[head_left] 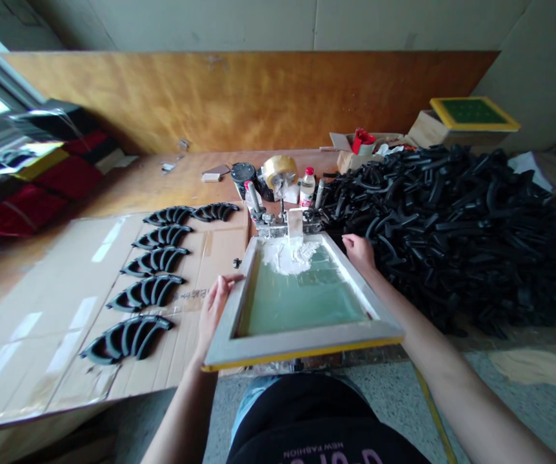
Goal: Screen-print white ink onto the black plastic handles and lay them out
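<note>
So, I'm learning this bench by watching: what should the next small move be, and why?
Perhaps the right hand should reach for a piece from the black pile: the pile lies just beside it and no piece shows in that hand, while the left hand is at the left edge of the screen frame.

Your bare left forearm (184,403) and right forearm (435,345) reach forward, as your left hand (217,301) extends a finger inward and your right hand (361,254), farther ahead, bends its fingers into a loose curl.
</note>
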Tool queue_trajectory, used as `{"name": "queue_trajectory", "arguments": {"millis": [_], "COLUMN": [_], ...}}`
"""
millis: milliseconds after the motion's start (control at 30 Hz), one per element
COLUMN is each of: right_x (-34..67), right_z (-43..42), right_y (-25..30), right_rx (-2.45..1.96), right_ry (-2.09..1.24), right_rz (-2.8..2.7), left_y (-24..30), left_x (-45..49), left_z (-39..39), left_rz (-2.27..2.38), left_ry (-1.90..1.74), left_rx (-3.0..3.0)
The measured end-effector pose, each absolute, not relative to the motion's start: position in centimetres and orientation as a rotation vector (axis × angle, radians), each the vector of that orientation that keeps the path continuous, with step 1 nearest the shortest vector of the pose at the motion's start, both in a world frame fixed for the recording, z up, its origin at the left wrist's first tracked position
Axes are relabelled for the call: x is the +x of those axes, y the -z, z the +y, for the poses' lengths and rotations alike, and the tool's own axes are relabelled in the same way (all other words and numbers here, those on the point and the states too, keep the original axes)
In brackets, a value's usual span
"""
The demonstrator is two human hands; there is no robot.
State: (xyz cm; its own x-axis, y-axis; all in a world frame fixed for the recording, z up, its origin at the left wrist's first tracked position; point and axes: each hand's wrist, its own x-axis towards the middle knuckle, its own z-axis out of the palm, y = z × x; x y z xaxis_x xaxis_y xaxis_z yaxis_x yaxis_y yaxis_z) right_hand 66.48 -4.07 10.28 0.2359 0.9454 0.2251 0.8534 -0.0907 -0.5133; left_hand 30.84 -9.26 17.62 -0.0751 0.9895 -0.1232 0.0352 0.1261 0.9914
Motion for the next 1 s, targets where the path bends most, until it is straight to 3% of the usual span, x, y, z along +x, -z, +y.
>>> {"name": "queue_trajectory", "arguments": {"millis": [167,333,433,633,867,1000], "right_x": [62.2,56.3,55.7,57.3,57.2,57.0], "right_z": [-1.1,1.0,-1.1,-5.4,-5.2,-4.7], "right_y": [-12.9,-12.6,-11.7,-12.4,-10.8,-11.5], "right_rx": [-1.626,-1.756,-1.700,-1.057,-1.121,-1.125], "right_ry": [-0.006,-0.056,-0.046,-0.180,-0.034,-0.153], "right_rz": [-1.847,-2.270,-2.403,-2.773,-2.586,-2.560], "left_y": [-9.8,-5.1,-4.4,-4.4,-6.0,-7.0], "left_x": [29.9,29.7,29.4,29.4,29.6,29.7], "left_z": [-10.9,-10.2,-10.1,-10.2,-10.5,-10.5], "left_rz": [1.400,1.475,1.484,1.490,1.472,1.460], "left_ry": [-0.841,-0.810,-0.785,-0.790,-0.811,-0.804], "left_rx": [1.045,1.145,1.131,1.114,1.089,1.070]}}
